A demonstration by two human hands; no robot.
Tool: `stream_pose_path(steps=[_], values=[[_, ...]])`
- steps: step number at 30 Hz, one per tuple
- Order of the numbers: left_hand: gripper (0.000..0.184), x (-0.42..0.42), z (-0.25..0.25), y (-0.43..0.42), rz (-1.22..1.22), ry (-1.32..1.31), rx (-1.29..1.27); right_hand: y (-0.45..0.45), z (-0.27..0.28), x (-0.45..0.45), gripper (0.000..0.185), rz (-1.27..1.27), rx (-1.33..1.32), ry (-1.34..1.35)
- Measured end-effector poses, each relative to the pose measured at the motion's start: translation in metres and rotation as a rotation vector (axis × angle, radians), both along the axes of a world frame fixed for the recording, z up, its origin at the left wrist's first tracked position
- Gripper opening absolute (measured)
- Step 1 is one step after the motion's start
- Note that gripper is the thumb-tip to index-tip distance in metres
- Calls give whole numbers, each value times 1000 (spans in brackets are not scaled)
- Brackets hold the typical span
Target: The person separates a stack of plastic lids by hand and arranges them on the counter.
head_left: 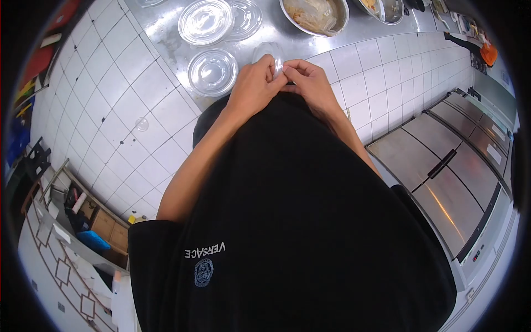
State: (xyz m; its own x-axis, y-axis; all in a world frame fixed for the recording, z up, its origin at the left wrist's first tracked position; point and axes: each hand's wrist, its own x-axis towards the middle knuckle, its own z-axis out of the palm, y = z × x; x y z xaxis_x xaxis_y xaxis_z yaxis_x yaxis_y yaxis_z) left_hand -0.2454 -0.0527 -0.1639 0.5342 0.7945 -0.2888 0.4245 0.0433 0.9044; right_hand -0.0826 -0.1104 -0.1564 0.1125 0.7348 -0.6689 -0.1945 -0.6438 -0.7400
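Observation:
Between my two hands, at the near edge of the steel table, is a clear plastic lid, tilted. My left hand has its fingers closed on the lid's left and near side. On the right, my right hand pinches the lid's edge with thumb and forefinger. Just left of my hands lies a round clear lid or container. Farther back are a stack of clear round lids and another clear round piece touching it.
A steel bowl with a plastic bag and food inside stands at the back of the steel table. Another bowl is right of it. Steel refrigerators stand at right. A person in orange is far right.

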Motion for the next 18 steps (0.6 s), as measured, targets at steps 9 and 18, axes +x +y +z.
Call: stream_pose_path(steps=[9, 18], values=[[29, -8, -5, -1, -46, -39, -32, 8, 7, 15, 19, 187, 21, -121], [27, -13, -2, 2, -162, -44, 12, 5, -7, 5, 20, 282, 113, -422]])
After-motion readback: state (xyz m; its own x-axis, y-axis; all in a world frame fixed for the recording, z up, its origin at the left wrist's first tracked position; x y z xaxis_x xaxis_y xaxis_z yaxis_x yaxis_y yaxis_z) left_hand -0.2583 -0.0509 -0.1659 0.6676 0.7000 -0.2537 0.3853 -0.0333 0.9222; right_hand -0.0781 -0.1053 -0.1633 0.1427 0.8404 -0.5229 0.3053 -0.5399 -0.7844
